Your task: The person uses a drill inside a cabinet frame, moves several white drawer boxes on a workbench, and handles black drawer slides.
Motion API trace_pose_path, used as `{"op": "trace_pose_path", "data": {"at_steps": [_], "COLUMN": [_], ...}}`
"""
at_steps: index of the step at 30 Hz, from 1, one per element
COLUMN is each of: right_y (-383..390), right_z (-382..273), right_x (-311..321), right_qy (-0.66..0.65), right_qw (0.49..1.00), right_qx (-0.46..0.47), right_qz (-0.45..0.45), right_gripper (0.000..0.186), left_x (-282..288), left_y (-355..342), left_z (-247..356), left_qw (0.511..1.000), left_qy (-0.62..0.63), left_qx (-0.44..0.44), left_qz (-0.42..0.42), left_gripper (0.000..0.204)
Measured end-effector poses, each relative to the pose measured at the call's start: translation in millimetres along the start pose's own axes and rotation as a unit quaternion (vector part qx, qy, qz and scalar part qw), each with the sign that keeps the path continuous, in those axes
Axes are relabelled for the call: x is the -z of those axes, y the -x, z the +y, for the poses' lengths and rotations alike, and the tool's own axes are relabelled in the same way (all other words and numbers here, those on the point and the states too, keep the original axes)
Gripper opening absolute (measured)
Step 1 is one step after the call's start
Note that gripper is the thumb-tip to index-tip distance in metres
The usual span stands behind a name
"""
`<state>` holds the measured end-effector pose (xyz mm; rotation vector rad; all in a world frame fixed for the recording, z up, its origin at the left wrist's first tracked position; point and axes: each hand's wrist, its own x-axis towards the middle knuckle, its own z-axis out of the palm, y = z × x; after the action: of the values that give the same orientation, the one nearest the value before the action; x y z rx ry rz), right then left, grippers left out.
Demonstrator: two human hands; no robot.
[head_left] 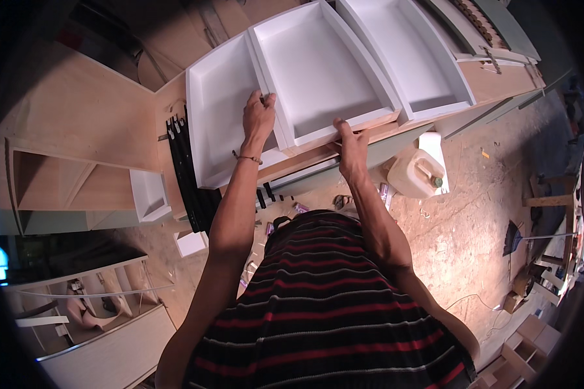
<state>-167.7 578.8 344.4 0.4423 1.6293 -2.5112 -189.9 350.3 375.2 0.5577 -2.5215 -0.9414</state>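
Observation:
Three white drawer boxes lie side by side on a wooden cabinet, open sides up: a left drawer (217,91), a middle drawer (318,68) and a right drawer (412,55). My left hand (258,120) is closed over the side wall where the left and middle drawers meet; exactly which wall the fingers grip is partly hidden. At the near front edge of the middle drawer, my right hand (352,146) grips the rim, thumb on top and fingers underneath. Bare wood shows along the underside of that edge.
Black metal drawer runners (188,168) are bunched beside the left drawer. A whitish jerrycan (415,172) stands on the floor near the cabinet's right part. Open wooden cabinet carcasses (78,181) stand at left. A broom (516,238) and wood pieces are at far right.

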Motion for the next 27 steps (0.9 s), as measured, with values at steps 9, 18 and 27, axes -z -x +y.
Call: {"op": "trace_pose_path", "data": {"at_steps": [9,18,27], "right_y": [-7.0,-5.0,-6.4], "right_z": [4.5,5.0,10.4], "right_x": [1.9,7.3,4.9], "right_qy": [0.011,0.007,0.007], "right_qw": [1.0,0.999,0.999], "right_qx": [-0.003,-0.033,-0.04], "right_qz": [-0.003,-0.006,0.002], "right_gripper": [0.064,0.062,0.058], "left_x": [2.4,-2.1,-5.7], "left_y": [4.2,3.6,4.4], "left_z": [14.3,10.8,5.7], "left_qw": [0.999,0.999,0.999], "left_qy": [-0.016,-0.013,-0.026], "left_qx": [0.03,0.041,0.037], "left_qz": [-0.016,-0.026,0.006], "left_gripper": [0.039,0.043,0.041]}}
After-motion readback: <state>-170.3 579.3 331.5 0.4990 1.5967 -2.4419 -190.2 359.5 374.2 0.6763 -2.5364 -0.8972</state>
